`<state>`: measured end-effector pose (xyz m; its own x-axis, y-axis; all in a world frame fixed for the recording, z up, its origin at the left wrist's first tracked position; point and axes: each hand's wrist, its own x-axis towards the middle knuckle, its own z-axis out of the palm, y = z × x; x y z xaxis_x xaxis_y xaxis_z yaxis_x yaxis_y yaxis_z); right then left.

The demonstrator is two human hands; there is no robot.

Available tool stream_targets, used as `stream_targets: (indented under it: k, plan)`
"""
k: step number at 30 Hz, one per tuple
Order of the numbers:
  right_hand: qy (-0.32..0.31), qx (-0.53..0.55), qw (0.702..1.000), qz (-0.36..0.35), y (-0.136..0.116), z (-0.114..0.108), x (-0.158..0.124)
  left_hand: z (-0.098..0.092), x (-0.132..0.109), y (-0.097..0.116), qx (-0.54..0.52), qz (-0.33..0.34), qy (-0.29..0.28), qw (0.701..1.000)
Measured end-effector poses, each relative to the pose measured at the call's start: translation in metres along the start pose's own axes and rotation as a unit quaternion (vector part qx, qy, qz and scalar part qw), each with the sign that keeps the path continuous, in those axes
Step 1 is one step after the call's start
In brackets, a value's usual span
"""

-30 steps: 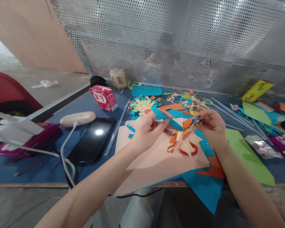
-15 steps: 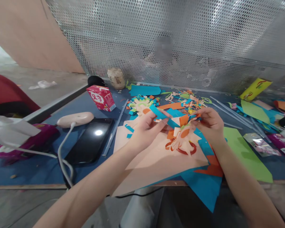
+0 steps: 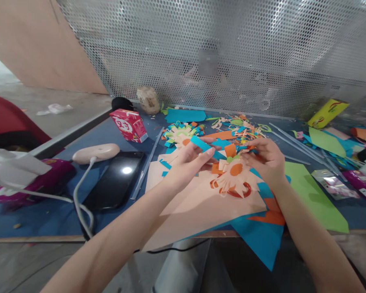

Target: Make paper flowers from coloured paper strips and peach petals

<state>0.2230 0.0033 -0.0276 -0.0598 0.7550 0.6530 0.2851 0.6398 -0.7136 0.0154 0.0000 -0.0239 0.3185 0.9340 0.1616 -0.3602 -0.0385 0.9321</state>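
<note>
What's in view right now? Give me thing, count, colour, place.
Near flower: 1, peach and orange paper, between hands
Far flower: 1, multicoloured paper, beyond left hand
Paper strip: 1, blue, in left hand
Paper sheets: several, peach, blue, orange, green, front centre and right
Paper scraps: many, mixed, rear centre
Clear rods: several, left of sheets and rear right
Phone: 1, black, left
Red box: 1, rear left
Yellow box: 1, rear right
Mesh screen: 1, silver, behind
Table: 1, blue, underneath
Left hand: 1, bare, centre
Right hand: 1, bare, at near flower's edge
</note>
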Motion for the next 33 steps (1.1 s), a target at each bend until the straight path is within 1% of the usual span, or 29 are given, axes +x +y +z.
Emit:
stream_targets:
  k: [5,10,17,20,24,29,33]
  plan:
    - [-0.004,-0.033,0.999,-0.019,0.0032,0.0018,-0.0008,-0.0014,0.0031,-0.0059,0.026,0.015,-0.01,1.0]
    - [-0.005,-0.05,0.998,-0.039,0.0054,0.0031,-0.0023,-0.0015,0.0054,-0.007,0.037,0.004,-0.011,0.999]
    - [-0.021,-0.039,0.998,-0.042,0.0047,0.0029,-0.0041,-0.0014,0.0066,-0.0064,0.043,0.001,-0.005,0.999]
    - [-0.015,-0.037,0.998,-0.043,0.0036,0.0032,-0.004,-0.0007,0.0053,-0.0054,0.043,0.001,-0.005,0.999]
    - [-0.003,-0.046,0.998,-0.038,0.0044,0.0033,-0.0045,0.0022,0.003,-0.0031,0.059,0.005,0.008,0.998]
    - [-0.013,-0.04,0.998,-0.039,0.0038,0.0036,-0.0053,0.0054,0.0022,-0.0037,0.062,0.021,-0.013,0.998]
    - [-0.008,-0.034,0.998,-0.051,0.0024,0.005,-0.0067,0.0043,0.0035,-0.0052,0.073,0.021,0.001,0.997]
